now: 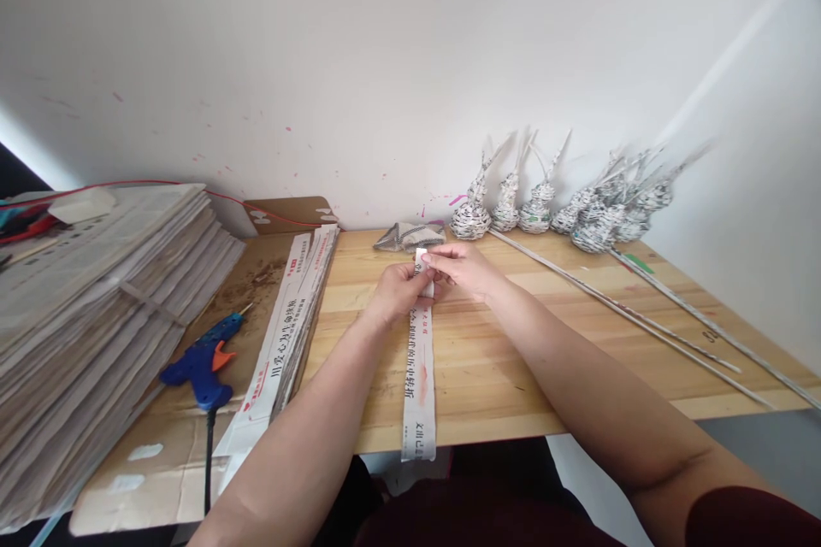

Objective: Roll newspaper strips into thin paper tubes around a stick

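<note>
A long strip of newspaper (420, 385) lies lengthwise on the wooden table, its near end reaching past the front edge. At the strip's far end my left hand (403, 289) pinches the paper between thumb and fingers. Close against it, my right hand (465, 269) is closed on the same end, where the paper looks folded over into a narrower piece. A crumpled grey checked cloth (410, 236) rests just beyond my hands.
Several woven paper gourd shapes (471, 218) stand along the wall, with thin rolled paper rods (616, 308) to their right. On the left are a blue glue gun (202, 366) on cardboard, a stack of newspaper strips (282, 333) and a tall newspaper pile (121, 333).
</note>
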### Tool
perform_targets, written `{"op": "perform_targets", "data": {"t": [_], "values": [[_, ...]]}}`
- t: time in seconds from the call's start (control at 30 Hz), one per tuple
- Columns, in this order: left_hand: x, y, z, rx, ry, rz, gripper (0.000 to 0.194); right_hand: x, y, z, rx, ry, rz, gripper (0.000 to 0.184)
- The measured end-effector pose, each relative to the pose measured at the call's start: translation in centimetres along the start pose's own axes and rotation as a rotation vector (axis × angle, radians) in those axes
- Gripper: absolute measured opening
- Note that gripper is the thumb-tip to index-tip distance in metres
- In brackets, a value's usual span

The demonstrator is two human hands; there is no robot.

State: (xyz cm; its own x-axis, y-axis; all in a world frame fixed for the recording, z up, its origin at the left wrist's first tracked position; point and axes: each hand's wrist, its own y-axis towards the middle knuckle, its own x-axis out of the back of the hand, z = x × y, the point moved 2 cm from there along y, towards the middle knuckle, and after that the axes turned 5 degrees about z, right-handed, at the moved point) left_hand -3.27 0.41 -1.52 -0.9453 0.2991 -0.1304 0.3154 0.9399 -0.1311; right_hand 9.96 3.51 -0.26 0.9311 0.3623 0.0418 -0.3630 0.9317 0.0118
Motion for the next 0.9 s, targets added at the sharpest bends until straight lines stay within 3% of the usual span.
{"op": "perform_targets", "data": {"t": [0.27, 0.43, 0.6, 0.77, 0.9], "values": [[-0.09, 0.13, 0.41, -0.054, 0.069, 0.054, 0.036, -0.23, -0.26, 0.51, -0.052, 0.084, -0.065, 0.032], [-0.23, 0.17, 0.4, -0.055, 0.228, -0.036, 0.03, -0.62, -0.25, 0.26, -0.053, 0.098, -0.097, 0.033], [-0.28, 0.08, 0.24, -0.048, 0.138, 0.015, 0.029, -0.53, -0.3, 0.1, -0.059, 0.076, -0.073, 0.035], [-0.18, -0.14, 0.06, -0.011, 0.026, 0.09, 0.037, -0.31, -0.4, 0.5, -0.037, 0.069, 0.077, 0.041], [-0.57, -0.38, -0.06, 0.028, -0.011, 0.112, 0.038, -0.39, -0.33, 0.46, -0.037, 0.108, -0.014, 0.035]]}}
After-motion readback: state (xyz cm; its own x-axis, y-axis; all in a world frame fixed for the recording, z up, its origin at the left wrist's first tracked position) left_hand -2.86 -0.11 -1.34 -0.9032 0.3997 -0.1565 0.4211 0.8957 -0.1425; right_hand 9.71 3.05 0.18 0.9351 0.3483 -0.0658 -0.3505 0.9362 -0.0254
